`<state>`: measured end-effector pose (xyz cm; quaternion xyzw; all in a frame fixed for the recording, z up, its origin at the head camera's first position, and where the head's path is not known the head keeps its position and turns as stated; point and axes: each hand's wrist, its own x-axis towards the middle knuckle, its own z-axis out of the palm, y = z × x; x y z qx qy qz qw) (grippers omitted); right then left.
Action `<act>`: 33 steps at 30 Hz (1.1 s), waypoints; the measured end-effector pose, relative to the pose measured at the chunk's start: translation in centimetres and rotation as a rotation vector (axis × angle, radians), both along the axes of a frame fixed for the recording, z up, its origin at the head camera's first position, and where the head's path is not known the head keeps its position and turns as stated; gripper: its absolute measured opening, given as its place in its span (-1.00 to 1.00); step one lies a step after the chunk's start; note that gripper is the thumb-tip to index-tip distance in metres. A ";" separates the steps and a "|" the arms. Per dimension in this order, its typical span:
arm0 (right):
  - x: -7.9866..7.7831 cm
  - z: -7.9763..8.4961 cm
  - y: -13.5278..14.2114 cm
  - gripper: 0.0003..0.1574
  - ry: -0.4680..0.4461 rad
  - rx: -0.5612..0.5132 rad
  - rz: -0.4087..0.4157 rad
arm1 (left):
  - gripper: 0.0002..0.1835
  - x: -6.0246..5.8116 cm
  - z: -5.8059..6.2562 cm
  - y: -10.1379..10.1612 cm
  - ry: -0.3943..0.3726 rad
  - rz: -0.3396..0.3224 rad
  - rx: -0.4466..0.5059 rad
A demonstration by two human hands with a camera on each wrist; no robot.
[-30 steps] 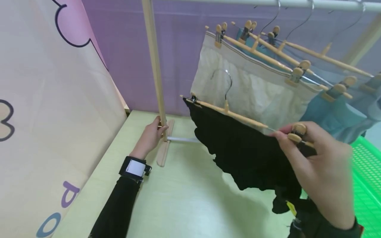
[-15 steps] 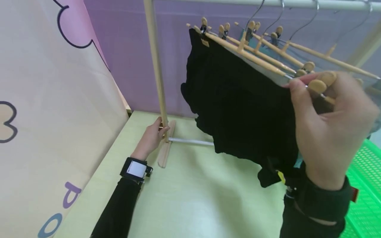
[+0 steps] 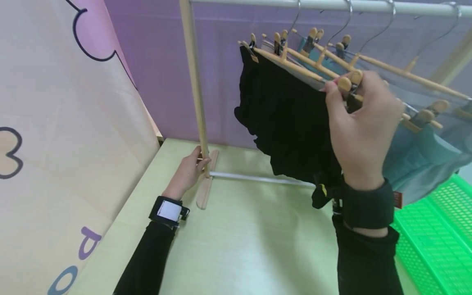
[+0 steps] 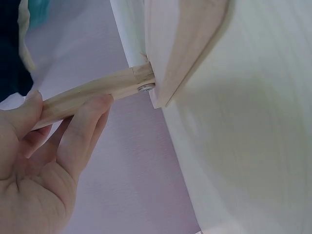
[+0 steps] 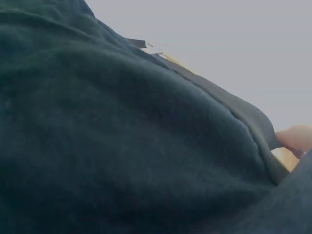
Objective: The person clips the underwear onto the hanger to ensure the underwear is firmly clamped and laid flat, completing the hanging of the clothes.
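Note:
In the head view my left hand grips the wooden post of a clothes rack just above its foot. The left wrist view shows thumb and fingers round that post. My right hand pinches the right clip end of a wooden clip hanger. A black garment hangs from this hanger and fills much of the right wrist view as dark cloth. The hanger's metal hook is at the white top rail; whether it rests over the rail is cut off.
Behind the black garment, several clip hangers hold pale and blue garments. A green plastic basket stands on the right. A thin lower bar crosses above the pale tabletop. A printed curtain borders the left.
My right hand has raised the hanger with the black garment up to the rail, then shifted it left and slightly down. My left hand has stayed on the post.

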<state>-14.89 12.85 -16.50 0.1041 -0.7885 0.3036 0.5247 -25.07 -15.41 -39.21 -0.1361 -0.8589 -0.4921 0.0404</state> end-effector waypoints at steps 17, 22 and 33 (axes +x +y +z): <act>2.9 -4.2 0.5 -0.56 -0.248 0.045 0.088 | -0.64 -0.1 0.1 -0.5 -0.017 -0.001 0.017; 5.5 -7.5 2.2 -0.59 -0.433 0.103 0.100 | -0.65 0.4 0.0 -0.9 0.012 0.013 0.007; 9.3 -11.2 6.8 -0.65 -0.563 0.328 0.071 | -0.33 3.7 1.7 -1.1 0.077 0.318 -0.287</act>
